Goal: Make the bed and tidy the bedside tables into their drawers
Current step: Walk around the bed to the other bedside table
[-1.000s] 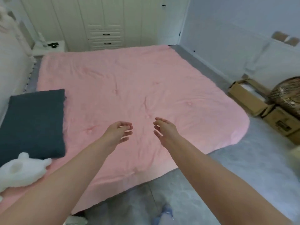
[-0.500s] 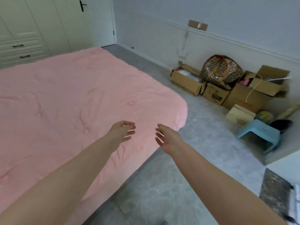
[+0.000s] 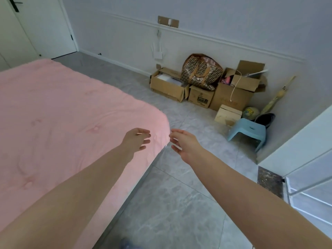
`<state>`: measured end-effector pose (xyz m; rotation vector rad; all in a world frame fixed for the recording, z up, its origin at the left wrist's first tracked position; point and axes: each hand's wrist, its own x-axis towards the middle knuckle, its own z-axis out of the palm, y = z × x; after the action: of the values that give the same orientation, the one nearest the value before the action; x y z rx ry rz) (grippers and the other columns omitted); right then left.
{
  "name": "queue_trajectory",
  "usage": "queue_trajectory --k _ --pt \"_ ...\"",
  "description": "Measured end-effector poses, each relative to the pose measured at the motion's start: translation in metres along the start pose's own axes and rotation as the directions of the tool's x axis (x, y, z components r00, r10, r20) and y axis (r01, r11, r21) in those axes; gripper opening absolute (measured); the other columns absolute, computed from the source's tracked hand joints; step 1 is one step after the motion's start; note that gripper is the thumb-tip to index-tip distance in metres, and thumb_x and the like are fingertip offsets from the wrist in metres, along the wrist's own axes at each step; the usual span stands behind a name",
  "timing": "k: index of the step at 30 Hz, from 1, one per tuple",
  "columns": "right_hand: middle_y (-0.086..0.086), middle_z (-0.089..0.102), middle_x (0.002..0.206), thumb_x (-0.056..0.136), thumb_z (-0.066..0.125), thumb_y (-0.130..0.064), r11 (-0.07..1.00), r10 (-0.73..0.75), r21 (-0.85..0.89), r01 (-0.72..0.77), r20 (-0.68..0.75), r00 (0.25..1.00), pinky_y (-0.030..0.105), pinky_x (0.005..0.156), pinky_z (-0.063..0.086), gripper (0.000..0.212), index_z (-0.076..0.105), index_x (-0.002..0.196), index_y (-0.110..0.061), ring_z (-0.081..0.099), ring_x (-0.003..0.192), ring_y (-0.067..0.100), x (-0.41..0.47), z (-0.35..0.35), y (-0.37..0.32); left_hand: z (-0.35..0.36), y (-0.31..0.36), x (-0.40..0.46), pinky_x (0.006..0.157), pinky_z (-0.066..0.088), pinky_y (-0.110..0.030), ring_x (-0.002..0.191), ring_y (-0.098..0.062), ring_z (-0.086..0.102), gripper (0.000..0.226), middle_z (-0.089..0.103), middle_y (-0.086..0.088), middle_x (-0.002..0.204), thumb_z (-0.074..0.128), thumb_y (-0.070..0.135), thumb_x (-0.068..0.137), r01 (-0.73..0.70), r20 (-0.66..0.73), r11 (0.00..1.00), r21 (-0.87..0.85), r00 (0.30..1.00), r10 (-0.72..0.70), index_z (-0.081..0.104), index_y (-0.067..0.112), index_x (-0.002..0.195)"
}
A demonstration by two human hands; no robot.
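I see the quilt (image 3: 59, 126) lying flat, so the bed looks made, both my left hand (image 3: 136, 141) and right hand (image 3: 185, 145) loose-fingered and empty, bedside tables unseen, probably still pending.

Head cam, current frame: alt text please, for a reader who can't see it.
Both hands, left hand and right hand, reach out open and empty toward the corner of a bed with a pink quilt. Cardboard boxes, a patterned bag and a blue stool line the far wall.
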<state>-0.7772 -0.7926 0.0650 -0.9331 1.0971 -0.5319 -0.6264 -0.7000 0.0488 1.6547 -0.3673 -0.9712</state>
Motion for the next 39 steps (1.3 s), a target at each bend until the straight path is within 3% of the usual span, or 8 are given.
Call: queue_trajectory --k 10,21,25,31,36,39 --pt "-0.001 0.067 0.085 0.083 0.067 -0.007 1.0 -0.028 -0.01 0.028 -0.113 0.993 0.028 0.076 0.05 0.026 0.068 0.107 -0.016 0.062 0.083 0.013 0.117 0.003 -0.067 0.054 0.058 0.144 0.064 0.045 -0.026 0.078 -0.017 0.063 0.009 0.065 -0.002 0.097 0.06 0.011 0.091 -0.089 0.145 0.976 0.2 0.988 0.061 0.065 0.015 0.097" --pt "0.003 0.067 0.088 0.085 0.066 -0.006 0.998 -0.065 -0.003 0.068 -0.327 0.943 0.035 0.089 0.054 0.02 0.069 0.103 -0.016 0.064 0.084 0.014 0.233 0.006 -0.149 0.1 0.128 0.289 0.063 0.042 -0.025 0.077 -0.016 0.061 0.011 0.067 0.0 0.09 0.06 0.008 0.09 -0.106 0.331 0.955 0.279 0.944 0.008 0.063 0.018 0.086" --pt "0.005 0.066 0.09 0.087 0.065 -0.005 0.998 -0.056 0.015 0.065 -0.35 0.935 0.035 0.091 0.054 0.02 0.069 0.105 -0.014 0.063 0.087 0.015 0.266 -0.014 -0.174 0.13 0.139 0.33 0.06 0.04 -0.025 0.07 -0.014 0.061 0.011 0.069 0.0 0.091 0.061 0.009 0.09 -0.094 0.361 0.944 0.315 0.932 -0.027 0.064 0.018 0.084" --pt "0.005 0.067 0.093 0.087 0.065 -0.005 0.997 -0.033 0.057 0.054 -0.323 0.946 0.034 0.09 0.053 0.022 0.068 0.107 -0.012 0.064 0.09 0.016 0.338 -0.058 -0.206 0.194 0.16 0.388 0.062 0.043 -0.026 0.079 -0.016 0.066 0.008 0.069 0.0 0.094 0.061 0.014 0.092 -0.136 0.407 0.91 0.391 0.913 -0.038 0.064 0.019 0.087" --pt "0.004 0.067 0.091 0.087 0.065 -0.006 0.998 -0.015 0.058 0.032 -0.276 0.961 0.032 0.085 0.053 0.019 0.069 0.104 -0.015 0.063 0.086 0.015 0.413 -0.106 -0.251 0.256 0.186 0.446 0.063 0.049 -0.027 0.079 -0.016 0.069 0.012 0.069 -0.002 0.097 0.064 0.015 0.089 -0.206 0.228 0.913 0.353 0.965 0.13 0.062 0.026 0.087" --pt "0.003 0.067 0.089 0.086 0.064 -0.007 0.999 -0.036 0.001 0.038 -0.255 0.966 0.032 0.084 0.053 0.017 0.068 0.099 -0.018 0.063 0.083 0.014 0.456 -0.129 -0.285 0.284 0.202 0.472 0.064 0.049 -0.028 0.077 -0.017 0.067 0.012 0.068 -0.001 0.09 0.067 0.013 0.087 -0.164 0.215 0.924 0.347 0.972 0.091 0.063 0.025 0.087"
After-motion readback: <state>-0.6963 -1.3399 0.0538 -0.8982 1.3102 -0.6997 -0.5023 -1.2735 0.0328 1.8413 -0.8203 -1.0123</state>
